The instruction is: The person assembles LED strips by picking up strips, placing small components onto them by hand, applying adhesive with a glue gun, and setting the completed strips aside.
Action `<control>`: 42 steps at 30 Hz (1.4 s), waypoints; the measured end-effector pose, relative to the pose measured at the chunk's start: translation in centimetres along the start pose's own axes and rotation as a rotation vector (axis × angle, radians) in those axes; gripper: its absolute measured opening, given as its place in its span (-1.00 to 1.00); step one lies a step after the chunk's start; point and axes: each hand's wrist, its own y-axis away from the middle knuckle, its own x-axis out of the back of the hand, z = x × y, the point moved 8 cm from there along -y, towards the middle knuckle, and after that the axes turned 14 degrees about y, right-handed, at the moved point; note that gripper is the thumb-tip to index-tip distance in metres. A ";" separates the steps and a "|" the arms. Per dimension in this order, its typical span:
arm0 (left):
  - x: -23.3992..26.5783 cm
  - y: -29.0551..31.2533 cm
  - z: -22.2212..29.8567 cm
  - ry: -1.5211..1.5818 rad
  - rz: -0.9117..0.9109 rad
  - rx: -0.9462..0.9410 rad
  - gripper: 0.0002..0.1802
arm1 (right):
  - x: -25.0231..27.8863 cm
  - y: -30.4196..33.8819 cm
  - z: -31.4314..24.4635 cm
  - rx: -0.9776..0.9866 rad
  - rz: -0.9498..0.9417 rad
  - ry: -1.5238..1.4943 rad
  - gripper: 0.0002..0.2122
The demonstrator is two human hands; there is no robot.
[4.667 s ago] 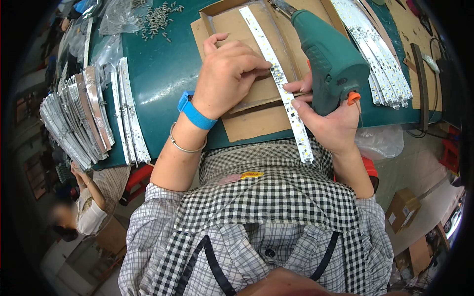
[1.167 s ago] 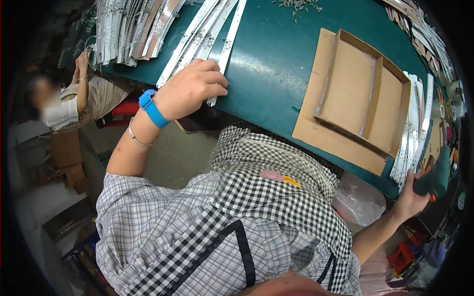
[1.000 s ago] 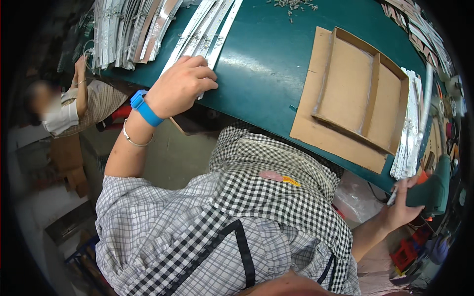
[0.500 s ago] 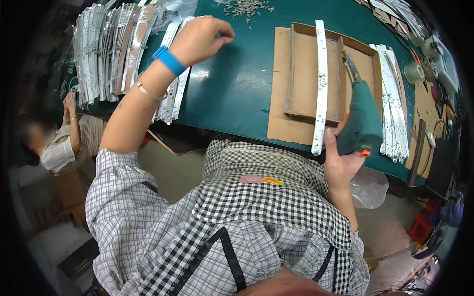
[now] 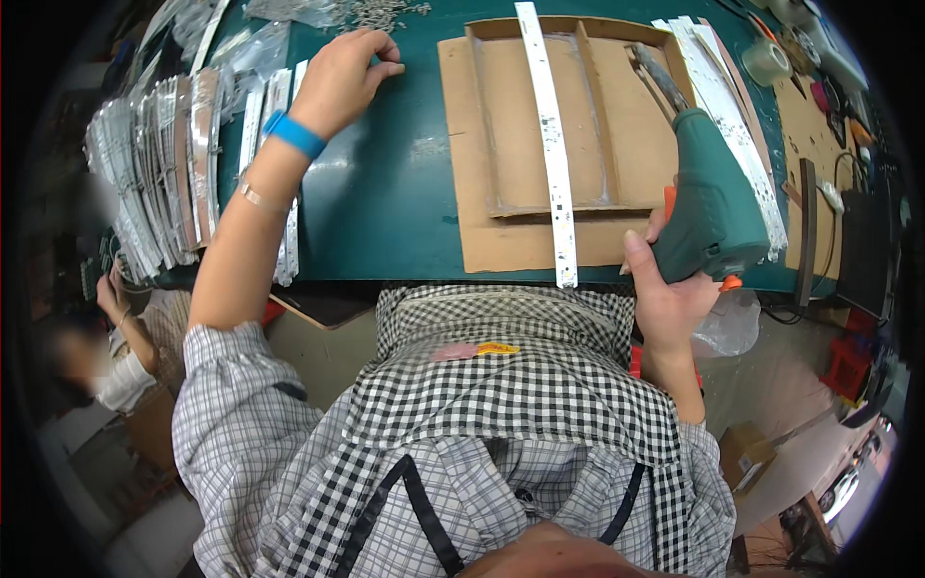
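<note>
My right hand (image 5: 674,299) is wrapped round a green pistol-shaped power tool (image 5: 713,202) with an orange trigger and a long dark shaft. The shaft points away from me over the right side of a shallow cardboard tray (image 5: 636,207). A white LED strip (image 5: 551,144) lies lengthwise across the tray, its near end reaching past the cardboard's front edge. Its near end and my right thumb are apart. My left hand (image 5: 337,82) hovers over the green table at the left, fingers curled together; whatever they may hold is too small to make out.
Bundled strips (image 5: 154,173) stand at the left beside clear plastic bags (image 5: 255,72). Small metal parts (image 5: 381,12) are heaped at the far edge. More white strips (image 5: 723,106) lie right of the tray, near a tape roll (image 5: 766,63). Another person (image 5: 125,356) sits at far left.
The view has shifted, moving the table and tray leftward in the picture. The strip now slants the other way across the tray, and my right thumb is farther from it.
</note>
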 end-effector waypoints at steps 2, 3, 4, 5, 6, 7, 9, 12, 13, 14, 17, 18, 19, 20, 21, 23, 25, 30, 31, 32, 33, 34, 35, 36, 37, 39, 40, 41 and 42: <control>0.8 0.6 3.9 0.513 0.004 0.173 -0.88 | 0.0 -0.4 -0.5 -0.044 0.027 -0.019 -0.65; 0.4 1.2 6.1 0.752 -0.042 0.232 -0.91 | 0.0 -0.5 -0.4 -0.071 0.031 -0.047 -0.63; 0.1 1.6 8.5 0.993 -0.055 0.269 -0.93 | 0.2 -0.6 -0.6 -0.077 0.039 -0.040 -0.63; -0.3 1.8 10.7 1.178 -0.036 0.288 -0.92 | -0.1 -0.8 -0.5 -0.084 0.007 -0.098 -0.62; -0.9 2.3 12.2 1.345 -0.029 0.343 -0.90 | -0.5 -1.1 -0.6 -0.086 -0.031 -0.164 -0.61; -1.7 2.6 13.1 1.512 -0.025 0.403 -0.89 | -0.9 -1.4 -0.5 -0.092 -0.023 -0.164 -0.61; -3.2 3.0 14.8 1.826 -0.010 0.456 -0.85 | -2.1 -1.8 -0.9 -0.064 -0.082 -0.252 -0.46; -4.6 3.3 15.7 1.901 -0.027 0.493 -0.83 | -3.2 -2.0 -1.7 -0.030 -0.139 -0.303 -0.63; -4.9 3.3 15.8 1.922 -0.018 0.498 -0.82 | -3.4 -1.9 -1.9 -0.017 -0.157 -0.348 -0.78; -5.0 3.1 16.1 1.908 -0.024 0.480 -0.80 | -3.5 -1.9 -2.2 0.002 -0.179 -0.370 -0.83; -5.2 2.8 16.5 1.906 -0.036 0.488 -0.79 | -3.4 -1.8 -2.2 -0.022 -0.166 -0.384 -0.83; -5.4 2.8 16.5 1.904 -0.043 0.487 -0.79 | -3.5 -1.9 -2.3 -0.023 -0.160 -0.385 -0.83; -5.4 2.8 16.5 1.911 -0.034 0.459 -0.83 | -3.6 -1.9 -2.3 -0.028 -0.147 -0.392 -0.83; -5.3 2.7 16.6 1.918 -0.023 0.431 -0.87 | -3.6 -2.0 -2.3 -0.033 -0.136 -0.398 -0.83; -5.4 2.7 16.7 1.920 -0.025 0.432 -0.87 | -3.6 -2.0 -2.2 -0.035 -0.134 -0.396 -0.83; -5.5 2.7 16.6 1.872 0.014 0.449 -0.86 | -3.6 -2.0 -2.1 -0.023 -0.138 -0.342 -0.84; -5.2 2.7 16.8 1.837 0.058 0.469 -0.86 | -3.6 -2.3 -2.3 -0.019 -0.130 -0.355 -0.83; -1.9 2.4 17.2 1.207 0.214 0.042 -0.84 | -3.3 -2.7 -1.2 -0.107 -0.079 -0.302 -0.75; -2.0 2.4 17.1 1.203 0.215 0.048 -0.84 | -3.5 -2.6 -1.1 -0.110 -0.083 -0.306 -0.75; -1.7 2.5 17.1 1.161 0.223 0.016 -0.83 | -3.7 -2.5 -1.1 -0.112 -0.110 -0.260 -0.63; -1.6 2.4 17.3 1.122 0.228 -0.018 -0.83 | -3.8 -2.5 -1.1 -0.115 -0.132 -0.213 -0.51; -1.7 2.3 17.2 1.121 0.225 -0.016 -0.83 | -3.8 -2.5 -1.1 -0.117 -0.131 -0.215 -0.51; -1.9 2.2 17.1 1.172 0.222 -0.017 -0.83 | -3.7 -2.4 -1.1 -0.117 -0.117 -0.215 -0.50; -2.1 2.2 17.0 1.219 0.223 -0.016 -0.84 | -3.6 -2.5 -1.1 -0.114 -0.106 -0.218 -0.49; -2.2 2.1 16.8 1.215 0.225 -0.012 -0.84 | -3.7 -2.4 -1.0 -0.114 -0.111 -0.222 -0.49; -2.2 2.1 16.9 1.247 0.232 -0.084 -0.83 | -3.7 -2.4 -0.8 -0.120 -0.098 -0.281 -0.49; -2.1 2.1 16.8 1.243 0.235 -0.080 -0.83 | -3.7 -2.4 -0.7 -0.120 -0.104 -0.285 -0.49; -2.2 2.1 16.7 1.238 0.193 -0.063 -0.83 | -3.7 -2.3 -0.5 -0.145 -0.116 -0.284 -0.49; -2.3 2.0 16.6 1.235 0.149 -0.049 -0.84 | -3.7 -2.3 -0.4 -0.169 -0.125 -0.282 -0.49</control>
